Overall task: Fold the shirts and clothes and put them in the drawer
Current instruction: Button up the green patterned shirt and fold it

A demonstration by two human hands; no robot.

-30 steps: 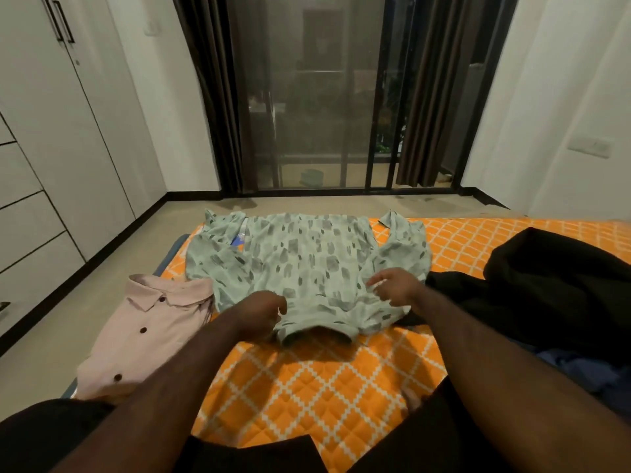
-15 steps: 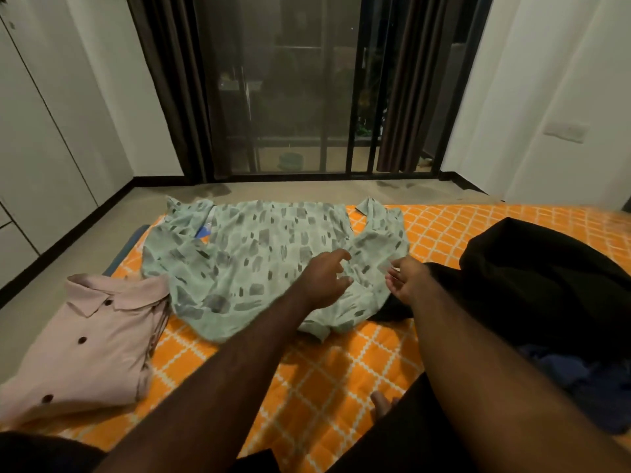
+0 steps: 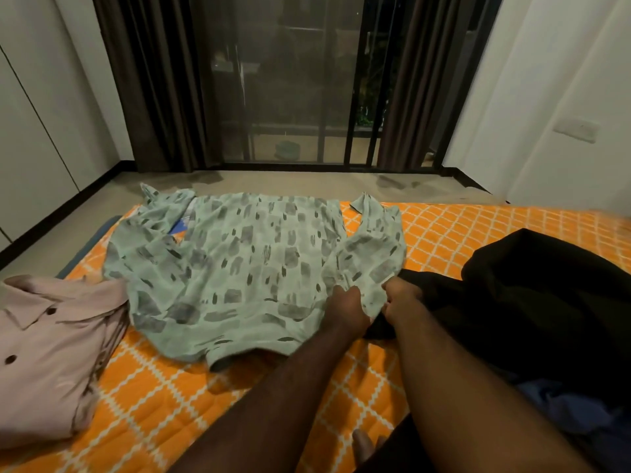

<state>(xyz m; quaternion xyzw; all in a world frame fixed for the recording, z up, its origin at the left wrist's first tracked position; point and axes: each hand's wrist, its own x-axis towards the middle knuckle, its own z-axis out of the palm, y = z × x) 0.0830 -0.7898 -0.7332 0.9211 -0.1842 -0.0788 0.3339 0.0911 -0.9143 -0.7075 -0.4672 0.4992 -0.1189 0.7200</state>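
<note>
Green shirt on orange quilt, curtained window behind

No legible text, label, brand, number or sign appears in the head view. The pale green short-sleeved shirt with grey brush-stroke print shows a small blue-and-white tag at its collar, but any marking on it is too blurred to read.

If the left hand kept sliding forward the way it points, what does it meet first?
Likely just more of the green shirt: the left hand already grips its right side, so the sleeve lies ahead, then bare mattress. Depth is uncertain.
</note>
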